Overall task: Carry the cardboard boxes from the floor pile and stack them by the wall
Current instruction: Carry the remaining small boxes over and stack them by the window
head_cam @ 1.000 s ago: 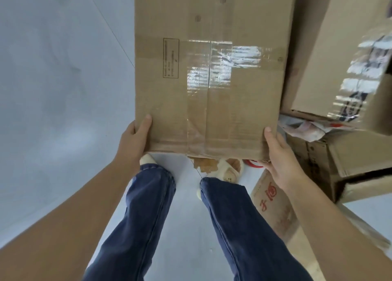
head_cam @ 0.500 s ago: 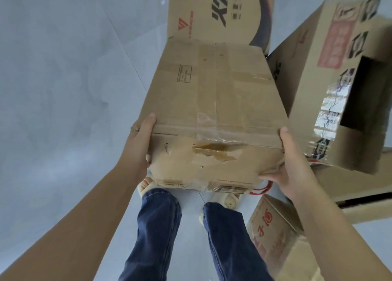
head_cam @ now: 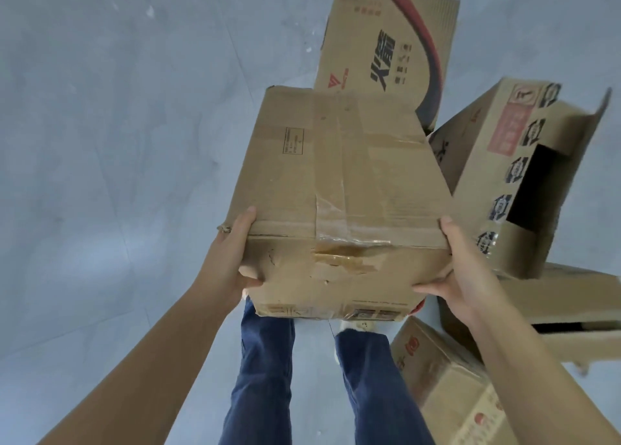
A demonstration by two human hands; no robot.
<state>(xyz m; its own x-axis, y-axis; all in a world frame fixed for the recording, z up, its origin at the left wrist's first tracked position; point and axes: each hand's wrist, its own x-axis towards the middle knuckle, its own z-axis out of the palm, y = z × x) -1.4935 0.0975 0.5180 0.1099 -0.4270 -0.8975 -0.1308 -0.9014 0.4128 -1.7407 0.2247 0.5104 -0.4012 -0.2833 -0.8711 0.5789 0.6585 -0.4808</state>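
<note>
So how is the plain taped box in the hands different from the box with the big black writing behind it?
The plain taped cardboard box is held off the grey floor by both hands; the printed cardboard box with black lettering and a red stripe sits untouched behind it. The plain one has clear tape and a torn, stained front; the printed one looks cleaner. Both are brown cardboard.

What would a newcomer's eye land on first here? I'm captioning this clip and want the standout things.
First, the plain taped box in the centre, held up off the floor with the left hand and right hand gripping its near corners, above the person's jeans. Next, the box with black and red print lying on the grey floor beyond it, and the tilted box with an open flap in the pile at the right.
</note>
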